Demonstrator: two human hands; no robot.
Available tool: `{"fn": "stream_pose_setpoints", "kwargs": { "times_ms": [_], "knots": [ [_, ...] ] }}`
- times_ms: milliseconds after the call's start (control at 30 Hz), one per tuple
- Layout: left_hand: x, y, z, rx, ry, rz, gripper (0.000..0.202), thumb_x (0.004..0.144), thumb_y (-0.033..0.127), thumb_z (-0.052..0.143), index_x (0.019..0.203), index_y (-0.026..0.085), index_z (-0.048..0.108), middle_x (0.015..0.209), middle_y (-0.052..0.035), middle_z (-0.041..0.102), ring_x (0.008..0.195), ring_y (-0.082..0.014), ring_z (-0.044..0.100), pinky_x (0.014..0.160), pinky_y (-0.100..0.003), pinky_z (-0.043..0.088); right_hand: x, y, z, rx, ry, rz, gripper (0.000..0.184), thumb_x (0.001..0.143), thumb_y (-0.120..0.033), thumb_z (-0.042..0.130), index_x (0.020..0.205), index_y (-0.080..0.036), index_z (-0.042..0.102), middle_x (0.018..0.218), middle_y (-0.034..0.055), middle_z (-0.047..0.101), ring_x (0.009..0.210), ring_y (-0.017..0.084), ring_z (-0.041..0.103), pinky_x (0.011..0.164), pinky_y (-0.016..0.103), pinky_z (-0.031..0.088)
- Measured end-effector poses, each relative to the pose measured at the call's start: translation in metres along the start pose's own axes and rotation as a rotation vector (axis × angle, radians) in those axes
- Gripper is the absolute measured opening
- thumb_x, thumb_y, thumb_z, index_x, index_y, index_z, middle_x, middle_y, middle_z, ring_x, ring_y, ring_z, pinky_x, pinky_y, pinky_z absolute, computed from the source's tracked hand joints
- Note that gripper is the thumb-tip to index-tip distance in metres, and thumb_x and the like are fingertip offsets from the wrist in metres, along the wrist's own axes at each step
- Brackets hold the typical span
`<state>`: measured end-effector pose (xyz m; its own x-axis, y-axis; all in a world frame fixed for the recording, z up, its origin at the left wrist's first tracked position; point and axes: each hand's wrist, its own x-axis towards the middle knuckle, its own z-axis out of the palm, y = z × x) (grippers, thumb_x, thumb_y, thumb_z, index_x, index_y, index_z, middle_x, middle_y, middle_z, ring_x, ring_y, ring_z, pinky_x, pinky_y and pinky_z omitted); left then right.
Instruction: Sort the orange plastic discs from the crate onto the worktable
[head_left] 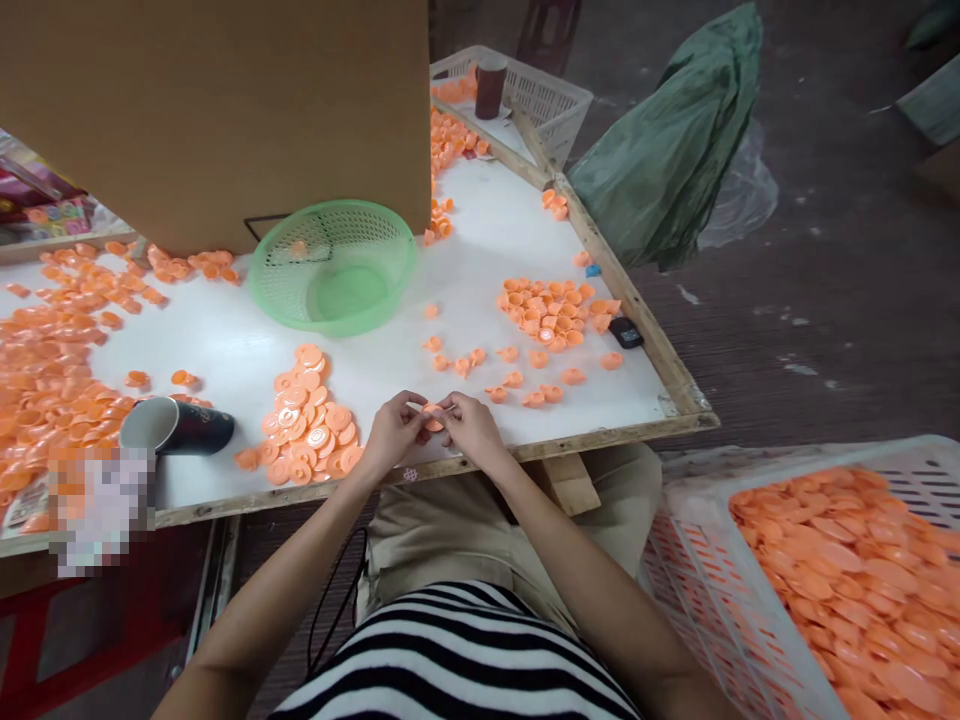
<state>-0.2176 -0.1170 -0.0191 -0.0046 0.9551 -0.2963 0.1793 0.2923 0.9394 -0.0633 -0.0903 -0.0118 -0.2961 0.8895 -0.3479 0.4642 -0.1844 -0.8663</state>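
Close to the table's front edge, my left hand (397,428) and my right hand (468,425) meet around one small orange plastic piece (433,417). Fingertips of both hands pinch it from either side, hiding part of it. Left of my hands lies a heap of flat round orange discs (307,420). Beyond my right hand, small orange cup-shaped pieces (551,312) form a cluster, with several loose ones (513,380) scattered nearer to me.
A green mesh basket (334,268) stands before a tall cardboard sheet (225,120). A dark cup (191,427) lies on its side at left, by many orange pieces (60,370). Wooden strips (637,310) edge the table. At lower right is a crate (694,560) of orange parts.
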Motion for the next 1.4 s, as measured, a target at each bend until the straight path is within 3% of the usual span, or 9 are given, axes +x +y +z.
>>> {"fn": "stream_pose_setpoints", "kwargs": {
  "times_ms": [133, 367, 567, 833, 1067, 1233, 1400],
  "knots": [
    [0.001, -0.004, 0.001, 0.066, 0.028, 0.022, 0.034, 0.083, 0.045, 0.059, 0.1, 0.016, 0.059, 0.061, -0.0011, 0.066, 0.05, -0.0146, 0.061, 0.05, -0.024, 0.047, 0.002, -0.002, -0.001, -0.059, 0.028, 0.013, 0.023, 0.092, -0.039, 0.057, 0.078, -0.021, 0.056, 0.053, -0.0045, 0.061, 0.045, 0.012, 0.06, 0.053, 0.021, 0.042],
    [0.001, 0.002, 0.003, 0.028, 0.029, -0.019, 0.034, 0.083, 0.045, 0.058, 0.099, 0.015, 0.058, 0.059, -0.0009, 0.064, 0.049, -0.0148, 0.061, 0.05, -0.024, 0.048, 0.0, 0.008, -0.004, 0.155, -0.014, -0.026, 0.02, 0.084, -0.039, 0.064, 0.085, -0.021, 0.057, 0.073, -0.0026, 0.065, 0.046, 0.01, 0.059, 0.049, 0.021, 0.045],
    [0.0, 0.009, 0.003, -0.036, -0.012, -0.055, 0.038, 0.082, 0.047, 0.06, 0.1, 0.013, 0.06, 0.061, -0.0021, 0.065, 0.051, -0.0141, 0.061, 0.051, -0.024, 0.049, 0.001, 0.017, -0.003, 0.25, 0.002, -0.035, 0.017, 0.081, -0.034, 0.065, 0.085, -0.02, 0.056, 0.075, -0.0038, 0.063, 0.043, 0.007, 0.055, 0.044, 0.019, 0.043],
    [0.004, 0.002, -0.001, -0.054, -0.058, -0.035, 0.043, 0.081, 0.051, 0.063, 0.099, 0.012, 0.06, 0.064, -0.0037, 0.066, 0.052, -0.0137, 0.062, 0.053, -0.024, 0.05, 0.006, 0.007, -0.005, 0.131, -0.041, 0.029, 0.013, 0.083, -0.03, 0.064, 0.089, -0.019, 0.059, 0.062, -0.0041, 0.064, 0.039, 0.008, 0.055, 0.043, 0.017, 0.04],
    [0.006, 0.004, -0.003, -0.048, -0.071, -0.071, 0.043, 0.079, 0.053, 0.065, 0.093, 0.013, 0.058, 0.062, -0.0032, 0.066, 0.049, -0.0132, 0.061, 0.051, -0.024, 0.051, 0.013, 0.013, -0.005, 0.139, -0.071, 0.04, 0.011, 0.088, -0.028, 0.059, 0.086, -0.019, 0.054, 0.059, -0.0047, 0.064, 0.037, 0.008, 0.055, 0.041, 0.017, 0.039],
    [0.009, 0.015, -0.005, -0.108, -0.138, -0.174, 0.043, 0.075, 0.05, 0.072, 0.09, 0.013, 0.055, 0.061, -0.0037, 0.067, 0.05, -0.0144, 0.063, 0.051, -0.026, 0.054, 0.016, 0.007, -0.011, 0.084, -0.138, 0.106, 0.014, 0.087, -0.028, 0.062, 0.08, -0.018, 0.055, 0.061, -0.0031, 0.066, 0.037, 0.008, 0.054, 0.041, 0.018, 0.038],
    [0.021, 0.021, -0.003, -0.079, -0.182, -0.368, 0.034, 0.075, 0.035, 0.074, 0.089, 0.016, 0.048, 0.055, -0.0037, 0.066, 0.046, -0.0193, 0.064, 0.046, -0.031, 0.055, 0.025, -0.015, -0.02, -0.217, -0.218, 0.211, 0.017, 0.084, -0.022, 0.062, 0.068, -0.017, 0.059, 0.06, 0.0018, 0.068, 0.042, 0.01, 0.057, 0.047, 0.02, 0.04]
  ]
}}
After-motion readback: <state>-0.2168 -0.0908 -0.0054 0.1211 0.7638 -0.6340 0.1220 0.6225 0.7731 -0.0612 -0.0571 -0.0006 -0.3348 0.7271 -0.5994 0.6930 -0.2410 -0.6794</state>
